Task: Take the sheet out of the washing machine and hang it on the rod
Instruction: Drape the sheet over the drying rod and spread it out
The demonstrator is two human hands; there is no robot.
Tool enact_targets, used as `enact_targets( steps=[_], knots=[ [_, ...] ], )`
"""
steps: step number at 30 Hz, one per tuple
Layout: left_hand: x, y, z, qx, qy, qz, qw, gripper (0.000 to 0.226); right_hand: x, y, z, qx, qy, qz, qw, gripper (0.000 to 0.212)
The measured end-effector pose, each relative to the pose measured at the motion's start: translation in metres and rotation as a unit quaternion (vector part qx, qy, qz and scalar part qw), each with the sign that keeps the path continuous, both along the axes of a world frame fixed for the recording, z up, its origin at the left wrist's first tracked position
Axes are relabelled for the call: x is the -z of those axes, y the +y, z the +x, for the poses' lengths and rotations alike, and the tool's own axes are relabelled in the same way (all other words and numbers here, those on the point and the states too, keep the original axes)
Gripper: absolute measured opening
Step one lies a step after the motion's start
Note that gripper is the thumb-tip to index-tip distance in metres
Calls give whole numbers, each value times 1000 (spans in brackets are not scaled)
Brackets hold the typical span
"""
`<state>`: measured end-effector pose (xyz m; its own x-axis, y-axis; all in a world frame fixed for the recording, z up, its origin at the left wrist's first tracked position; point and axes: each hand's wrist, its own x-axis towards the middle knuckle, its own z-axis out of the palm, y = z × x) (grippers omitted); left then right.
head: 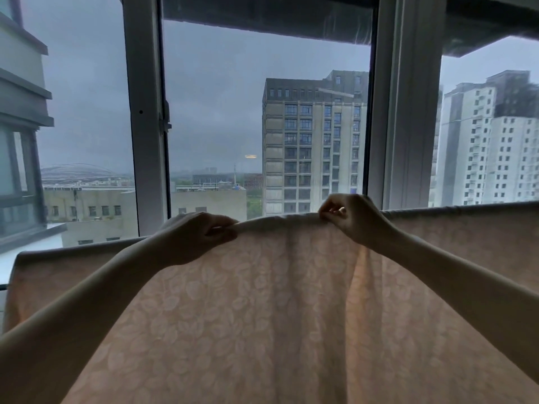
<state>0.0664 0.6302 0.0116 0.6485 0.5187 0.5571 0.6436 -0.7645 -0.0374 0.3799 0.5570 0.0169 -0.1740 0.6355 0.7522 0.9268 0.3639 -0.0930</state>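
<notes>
A pale pink sheet [262, 310] with a leaf pattern hangs spread across the lower half of the head view. Its top fold runs from the far left to the far right, draped over a rod that the cloth hides. My left hand [198, 234] pinches the top fold left of centre. My right hand [353, 220] pinches the same fold right of centre. Between my hands the fold rises slightly higher than at the sides. The washing machine is out of view.
Directly behind the sheet stands a large window with white frames [148, 118] and a wide post [408, 112]. Tall buildings and a grey sky show through the glass. A short dark bar end [3, 286] sticks out at the sheet's left edge.
</notes>
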Motion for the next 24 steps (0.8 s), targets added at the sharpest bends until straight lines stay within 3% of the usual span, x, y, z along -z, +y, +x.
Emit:
enact_targets(
  steps=[6, 13, 18, 24],
  knots=[
    [-4, -14, 33, 4, 25, 53, 998, 57, -2, -2, 28, 42, 10, -3, 999, 9],
    [-7, -18, 108, 47, 29, 84, 995, 42, 4, -10, 49, 7, 41, -8, 999, 12],
    [-7, -16, 147, 0, 79, 159, 984, 42, 7, -12, 63, -10, 36, 5, 999, 14],
    [-3, -15, 144, -7, 54, 182, 982, 41, 18, -10, 98, 18, 30, 22, 999, 14]
  ],
)
